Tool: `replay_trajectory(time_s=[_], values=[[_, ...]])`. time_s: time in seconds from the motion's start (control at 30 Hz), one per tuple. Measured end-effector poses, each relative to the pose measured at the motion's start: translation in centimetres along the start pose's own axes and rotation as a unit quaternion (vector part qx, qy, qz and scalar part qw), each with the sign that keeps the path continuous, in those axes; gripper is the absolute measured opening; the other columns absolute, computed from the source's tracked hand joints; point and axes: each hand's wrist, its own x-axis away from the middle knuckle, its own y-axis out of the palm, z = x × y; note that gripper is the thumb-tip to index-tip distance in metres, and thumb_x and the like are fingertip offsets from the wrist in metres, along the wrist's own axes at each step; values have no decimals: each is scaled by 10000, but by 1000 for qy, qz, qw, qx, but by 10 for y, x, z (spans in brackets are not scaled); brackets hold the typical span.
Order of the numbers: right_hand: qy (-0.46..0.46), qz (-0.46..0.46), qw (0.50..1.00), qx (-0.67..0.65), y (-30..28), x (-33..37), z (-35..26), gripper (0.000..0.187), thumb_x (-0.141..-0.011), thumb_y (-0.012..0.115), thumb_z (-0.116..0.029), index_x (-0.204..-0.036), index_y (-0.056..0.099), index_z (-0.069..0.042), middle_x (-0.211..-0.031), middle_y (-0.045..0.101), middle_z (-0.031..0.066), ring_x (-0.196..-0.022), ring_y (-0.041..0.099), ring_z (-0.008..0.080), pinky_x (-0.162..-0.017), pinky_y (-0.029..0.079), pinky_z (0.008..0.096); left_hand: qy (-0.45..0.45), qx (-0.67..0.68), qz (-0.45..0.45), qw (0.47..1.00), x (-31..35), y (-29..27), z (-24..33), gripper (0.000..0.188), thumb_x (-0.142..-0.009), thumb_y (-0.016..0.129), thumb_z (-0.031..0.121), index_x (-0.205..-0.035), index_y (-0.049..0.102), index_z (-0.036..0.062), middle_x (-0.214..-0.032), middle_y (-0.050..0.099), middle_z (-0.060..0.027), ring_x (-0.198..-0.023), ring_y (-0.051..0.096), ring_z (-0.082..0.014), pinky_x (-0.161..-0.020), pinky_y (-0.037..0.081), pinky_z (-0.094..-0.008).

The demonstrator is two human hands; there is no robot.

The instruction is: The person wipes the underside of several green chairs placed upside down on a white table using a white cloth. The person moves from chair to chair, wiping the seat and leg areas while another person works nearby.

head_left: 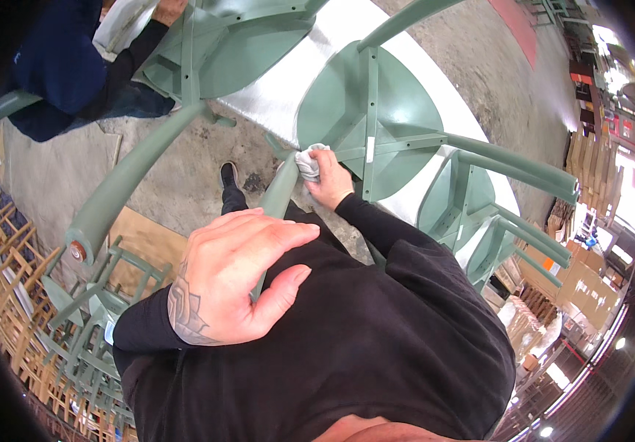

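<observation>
An upturned green chair [406,96] lies with its seat underside and crossed braces facing up. My right hand [327,180] is closed on a crumpled pale cloth [308,163], pressing it against the base of the chair leg [280,188] that points toward me. Nearer my body, my left hand [240,269] is over the same leg, fingers stretched out and thumb apart. The leg passes beneath it, and its near end is mostly hidden. Whether the palm touches the wood I cannot tell.
A white-covered table [468,110] bears several upturned green chairs. At upper left another person [60,66] in dark clothes holds a white cloth [122,26] by a second chair [244,55]. Stacked chair frames [82,331] stand at left, cardboard boxes [586,287] at right.
</observation>
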Motion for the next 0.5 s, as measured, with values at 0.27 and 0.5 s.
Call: replay_trajectory(time_s=[0.27,0.5], values=[[81,127,968,200,-37,-38,61,523,-754,768,-207,-1237,568,-177,-1085,564,90,-967,645,330,-750,590,452,-23,-9,-3,1000,3,0,5,375,-802,758,52,-1168,686,20,-993,748,-127,-924,732,-331,-867,557,-426],[49,-159,985,41,-10,-69,-8,293,-801,722,-291,-978,735,-58,-1002,737,220,-977,721,373,-839,586,495,-29,-8,15,999,1,3,9,330,-855,704,33,-1183,674,11,-956,736,-139,-884,727,-322,-831,544,-413]])
